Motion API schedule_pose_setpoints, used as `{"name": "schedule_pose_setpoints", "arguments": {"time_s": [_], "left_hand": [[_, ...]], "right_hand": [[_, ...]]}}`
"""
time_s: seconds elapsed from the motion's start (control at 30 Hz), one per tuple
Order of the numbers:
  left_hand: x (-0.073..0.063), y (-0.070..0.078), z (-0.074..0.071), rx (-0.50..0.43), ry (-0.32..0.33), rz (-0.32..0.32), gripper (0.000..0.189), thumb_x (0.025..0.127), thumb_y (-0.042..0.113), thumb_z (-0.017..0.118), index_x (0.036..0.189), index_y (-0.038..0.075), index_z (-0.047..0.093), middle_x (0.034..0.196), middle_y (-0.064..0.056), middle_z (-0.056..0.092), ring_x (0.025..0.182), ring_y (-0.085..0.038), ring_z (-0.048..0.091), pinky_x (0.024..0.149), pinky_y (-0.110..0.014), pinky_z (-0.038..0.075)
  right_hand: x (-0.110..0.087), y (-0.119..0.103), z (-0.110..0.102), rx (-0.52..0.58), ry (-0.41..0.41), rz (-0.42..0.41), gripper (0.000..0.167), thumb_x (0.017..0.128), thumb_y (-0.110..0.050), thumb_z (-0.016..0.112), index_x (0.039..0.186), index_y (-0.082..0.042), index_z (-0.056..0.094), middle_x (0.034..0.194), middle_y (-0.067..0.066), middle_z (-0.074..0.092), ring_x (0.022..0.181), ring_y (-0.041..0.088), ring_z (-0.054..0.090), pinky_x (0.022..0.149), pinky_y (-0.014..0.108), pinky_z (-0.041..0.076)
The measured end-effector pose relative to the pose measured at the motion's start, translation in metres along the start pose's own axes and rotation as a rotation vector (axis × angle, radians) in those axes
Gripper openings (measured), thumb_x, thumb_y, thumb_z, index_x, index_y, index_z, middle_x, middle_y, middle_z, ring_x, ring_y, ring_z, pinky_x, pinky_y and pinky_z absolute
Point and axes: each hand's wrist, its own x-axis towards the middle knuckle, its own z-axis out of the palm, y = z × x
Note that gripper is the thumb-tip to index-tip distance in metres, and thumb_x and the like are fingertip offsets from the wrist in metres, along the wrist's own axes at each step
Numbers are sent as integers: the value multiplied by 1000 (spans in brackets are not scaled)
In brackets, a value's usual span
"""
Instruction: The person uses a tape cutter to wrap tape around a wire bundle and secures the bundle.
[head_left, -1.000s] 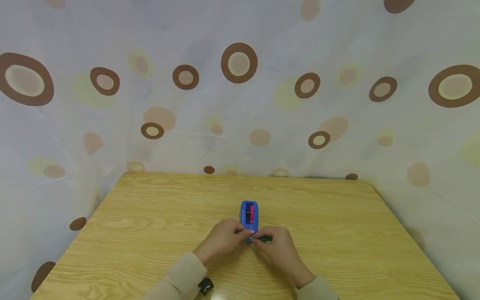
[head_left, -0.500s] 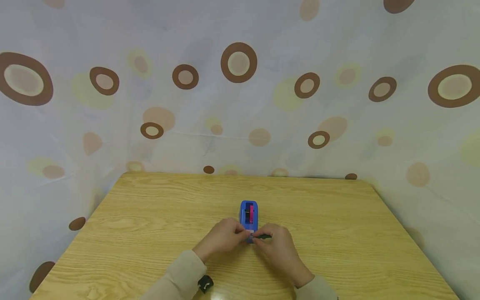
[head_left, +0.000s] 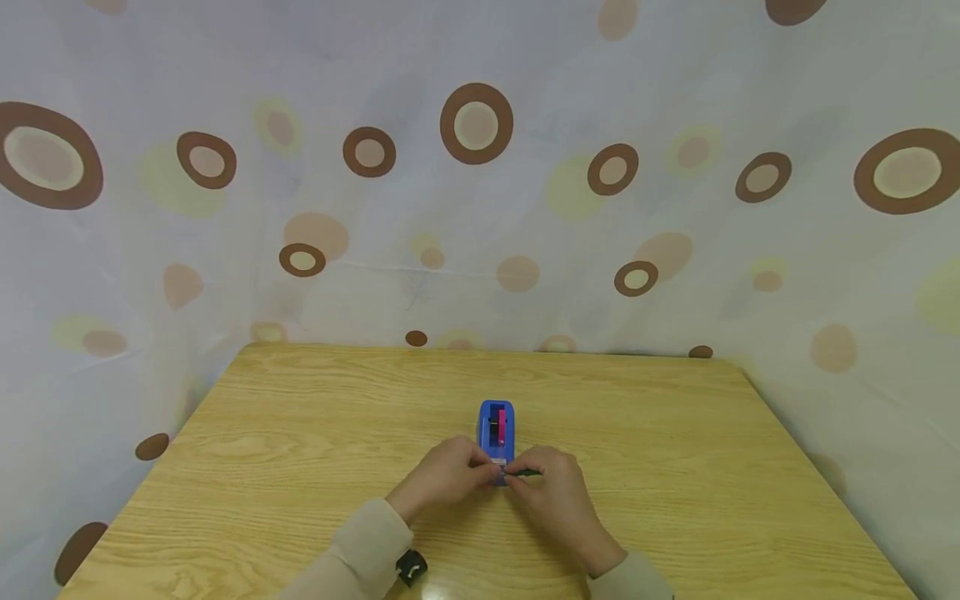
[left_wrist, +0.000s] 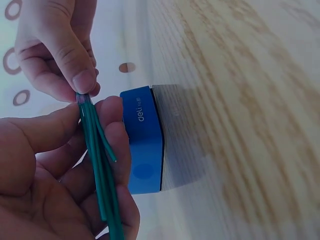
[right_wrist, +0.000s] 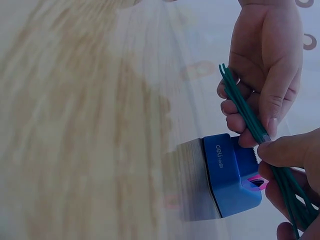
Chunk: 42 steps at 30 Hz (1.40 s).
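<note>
A bundle of thin green wires (right_wrist: 241, 104) has clear tape (left_wrist: 83, 98) round its middle. My left hand (head_left: 447, 472) pinches it at the taped part, the strands lying along its fingers in the left wrist view. My right hand (head_left: 553, 490) pinches the bundle just beside that spot, thumb and fingertips at the tape. Only a short dark green piece shows in the head view. Right behind both hands stands a blue tape dispenser (head_left: 496, 454) with a pink-cored roll (head_left: 502, 427), its near end partly covered by the fingers.
A wood-grain table (head_left: 645, 417) lies under everything. Behind it and at both sides hangs a pale curtain (head_left: 480, 217) with brown ring prints. A small black object (head_left: 411, 567) shows beside the left sleeve (head_left: 371, 537).
Both hands stay at the same place over the dispenser's near end. The right fingers have shifted slightly, and a little less of the green bundle shows. The dispenser has not moved.
</note>
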Motion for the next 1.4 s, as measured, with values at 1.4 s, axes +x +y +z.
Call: {"name": "schedule_pose_setpoints", "arguments": {"time_s": [1.4], "left_hand": [[1,1,4,48,140,44,9,90,19,74,84,14,79,77,11,67,71,-6,58,63,-26,50]], "right_hand": [[12,-3,-10,66,-85,122,14,86,-8,77,100,-6,75,95,-2,72,87,17,64,72,23,53]]}}
